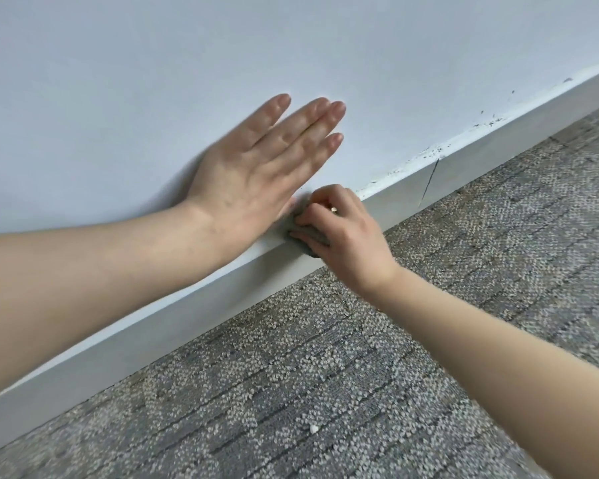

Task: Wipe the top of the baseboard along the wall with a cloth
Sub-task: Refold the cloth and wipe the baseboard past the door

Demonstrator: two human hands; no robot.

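Observation:
A white baseboard point(173, 326) runs diagonally along the foot of a pale wall point(153, 63), rising from lower left to upper right. My right hand point(343, 233) grips a small grey cloth point(310, 238) and holds it on the baseboard's top edge; the hand hides most of the cloth. My left hand point(256, 167) lies flat against the wall just above, fingers straight. Dark specks of dirt point(433, 155) dot the top edge to the right of the cloth.
Grey patterned carpet point(360, 392) covers the floor below the baseboard. A thin dark joint line point(429, 181) crosses the baseboard to the right of my right hand. A small white crumb point(313, 429) lies on the carpet.

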